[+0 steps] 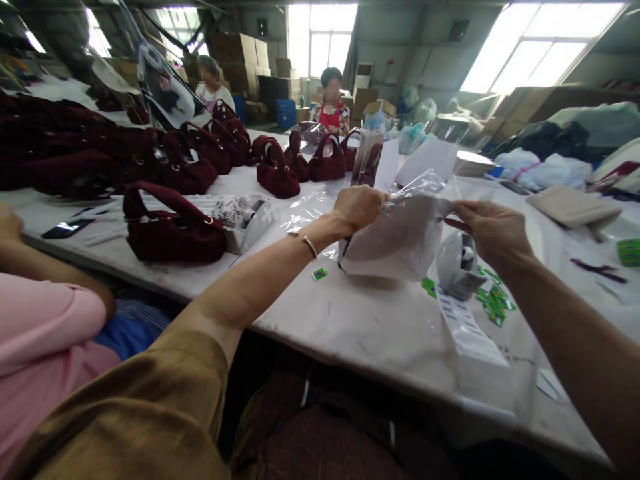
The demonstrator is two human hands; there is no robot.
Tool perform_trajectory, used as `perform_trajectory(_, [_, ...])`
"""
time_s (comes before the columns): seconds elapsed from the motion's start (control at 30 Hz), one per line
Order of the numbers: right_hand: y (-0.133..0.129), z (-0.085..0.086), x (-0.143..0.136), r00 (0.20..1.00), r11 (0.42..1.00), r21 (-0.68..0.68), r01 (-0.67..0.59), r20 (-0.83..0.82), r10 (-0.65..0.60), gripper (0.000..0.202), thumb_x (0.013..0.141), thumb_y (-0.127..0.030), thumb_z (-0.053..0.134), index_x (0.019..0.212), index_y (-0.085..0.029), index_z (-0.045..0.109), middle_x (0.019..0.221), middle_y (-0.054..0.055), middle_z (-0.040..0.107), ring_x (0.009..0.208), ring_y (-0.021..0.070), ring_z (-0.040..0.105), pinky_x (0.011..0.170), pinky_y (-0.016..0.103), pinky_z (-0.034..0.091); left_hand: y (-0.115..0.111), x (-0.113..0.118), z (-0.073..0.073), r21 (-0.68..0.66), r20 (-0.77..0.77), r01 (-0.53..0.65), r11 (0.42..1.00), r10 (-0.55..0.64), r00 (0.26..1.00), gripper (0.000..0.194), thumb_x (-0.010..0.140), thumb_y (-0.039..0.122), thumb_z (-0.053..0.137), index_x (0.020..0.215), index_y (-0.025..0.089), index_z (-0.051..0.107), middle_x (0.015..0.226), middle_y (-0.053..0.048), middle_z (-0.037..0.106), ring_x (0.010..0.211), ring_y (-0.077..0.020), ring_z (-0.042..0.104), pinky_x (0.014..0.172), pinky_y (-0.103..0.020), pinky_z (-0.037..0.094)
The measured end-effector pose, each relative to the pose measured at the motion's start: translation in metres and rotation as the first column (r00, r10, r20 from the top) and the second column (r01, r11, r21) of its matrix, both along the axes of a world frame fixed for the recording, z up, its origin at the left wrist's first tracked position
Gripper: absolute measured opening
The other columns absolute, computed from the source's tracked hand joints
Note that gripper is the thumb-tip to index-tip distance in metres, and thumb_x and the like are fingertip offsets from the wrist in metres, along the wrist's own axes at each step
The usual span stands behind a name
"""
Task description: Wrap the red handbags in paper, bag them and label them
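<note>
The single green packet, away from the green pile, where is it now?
In the head view, the green packet lies on the table near the middle, between left forearm and clear bag.

ur windows (323, 40) are blown out w/ daylight from the back; rest of the room's dim; glare on the clear plastic (313, 210); edges look stretched, bg's kinda soft, ur forearms shadowy

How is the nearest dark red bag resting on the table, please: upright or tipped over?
Upright: the bag sits on its base on the table, with its handle arching above.
</note>
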State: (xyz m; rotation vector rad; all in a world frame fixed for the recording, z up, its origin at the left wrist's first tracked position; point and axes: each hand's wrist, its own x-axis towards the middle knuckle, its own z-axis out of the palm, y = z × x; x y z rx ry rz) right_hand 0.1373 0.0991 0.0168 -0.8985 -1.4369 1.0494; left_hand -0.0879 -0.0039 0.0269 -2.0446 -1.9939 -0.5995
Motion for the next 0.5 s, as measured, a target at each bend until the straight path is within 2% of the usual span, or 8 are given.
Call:
perform_trajectory(0.07, [-0.008, -0.007, 0.005, 0.999, 0.989, 0.144, 0.038, -0.022, -0.035, 0.008, 0.075, -0.016, 0.079, 0.081, -0.012, 0.074, 0.080, 0.004, 0.073, 0.073, 0.0160, 0.070, 0.092, 0.044, 0.060, -0.007, -0.004, -0.008, 0.080, -0.040, 0.018, 0.997, -0.015, 0.999, 0.029, 0.098, 0.025, 0.047, 0.112, 0.024, 0.073, 0.083, -0.010, 0.074, 0.073, -0.0217, 0.066, 0.064, -0.030, 0.041])
perform_trajectory(0.1, [-0.017, -0.014, 0.012, 0.998, 0.977, 0.203, 0.060, 0.010, -0.063, 0.012, 0.075, -0.020, 0.080, 0.083, -0.014, 0.075, 0.083, 0.004, 0.074, 0.078, 0.0180, 0.072, 0.095, 0.045, 0.058, -0.014, -0.005, -0.017, 0.107, -0.058, 0.041, 0.993, -0.035, 0.998, 0.031, 0.100, 0.026, 0.045, 0.116, 0.025, 0.072, 0.082, -0.009, 0.073, 0.072, -0.0209, 0.065, 0.063, -0.030, 0.040])
perform_trajectory(0.17, [-0.041, -0.036, 0.032, 0.981, 0.949, 0.313, 0.043, 0.166, -0.099, 0.017, 0.077, -0.027, 0.079, 0.092, -0.018, 0.077, 0.094, 0.006, 0.076, 0.094, 0.0233, 0.073, 0.100, 0.047, 0.055, -0.038, -0.007, -0.045, 0.126, -0.102, 0.121, 0.985, -0.108, 0.989, 0.033, 0.101, 0.026, 0.043, 0.123, 0.027, 0.067, 0.080, -0.007, 0.071, 0.070, -0.0192, 0.063, 0.059, -0.027, 0.038])
perform_trajectory(0.2, [-0.056, -0.051, 0.044, 0.964, 0.935, 0.355, -0.009, 0.252, -0.086, 0.018, 0.081, -0.029, 0.076, 0.097, -0.020, 0.077, 0.103, 0.008, 0.076, 0.104, 0.0251, 0.071, 0.104, 0.048, 0.052, -0.053, -0.006, -0.065, 0.111, -0.124, 0.172, 0.979, -0.158, 0.980, 0.034, 0.101, 0.024, 0.043, 0.127, 0.029, 0.065, 0.078, -0.006, 0.070, 0.069, -0.0182, 0.062, 0.057, -0.026, 0.037])
perform_trajectory(0.27, [-0.085, -0.088, 0.068, 0.899, 0.878, 0.405, -0.256, 0.434, 0.062, 0.020, 0.087, -0.030, 0.068, 0.104, -0.022, 0.076, 0.112, 0.008, 0.075, 0.111, 0.0265, 0.069, 0.104, 0.047, 0.053, -0.085, -0.002, -0.110, 0.038, -0.158, 0.296, 0.954, -0.287, 0.945, 0.039, 0.100, 0.018, 0.042, 0.133, 0.031, 0.059, 0.073, -0.002, 0.068, 0.066, -0.0155, 0.060, 0.055, -0.024, 0.037])
perform_trajectory(0.37, [-0.116, -0.146, 0.097, 0.774, 0.780, 0.390, -0.489, 0.607, 0.182, 0.021, 0.092, -0.023, 0.060, 0.102, -0.025, 0.077, 0.108, 0.007, 0.076, 0.107, 0.0255, 0.071, 0.097, 0.042, 0.059, -0.125, 0.010, -0.176, -0.106, -0.146, 0.400, 0.910, -0.413, 0.899, 0.043, 0.097, 0.011, 0.045, 0.133, 0.029, 0.058, 0.071, -0.001, 0.065, 0.063, -0.0139, 0.058, 0.055, -0.022, 0.041])
perform_trajectory(0.43, [-0.125, -0.175, 0.106, 0.723, 0.749, 0.363, -0.554, 0.656, 0.217, 0.025, 0.093, -0.019, 0.056, 0.104, -0.026, 0.077, 0.108, 0.007, 0.077, 0.107, 0.0246, 0.071, 0.092, 0.039, 0.061, -0.141, 0.018, -0.201, -0.224, -0.105, 0.409, 0.884, -0.439, 0.892, 0.045, 0.095, 0.011, 0.048, 0.137, 0.027, 0.054, 0.074, -0.001, 0.066, 0.066, -0.0159, 0.061, 0.058, -0.024, 0.045])
perform_trajectory(0.5, [-0.128, -0.191, 0.110, 0.708, 0.749, 0.347, -0.564, 0.671, 0.221, 0.027, 0.094, -0.017, 0.055, 0.107, -0.026, 0.077, 0.109, 0.007, 0.076, 0.110, 0.0241, 0.070, 0.092, 0.037, 0.061, -0.150, 0.024, -0.207, -0.318, -0.035, 0.392, 0.863, -0.424, 0.905, 0.049, 0.093, 0.012, 0.049, 0.140, 0.027, 0.049, 0.082, -0.002, 0.069, 0.073, -0.0184, 0.064, 0.063, -0.026, 0.049])
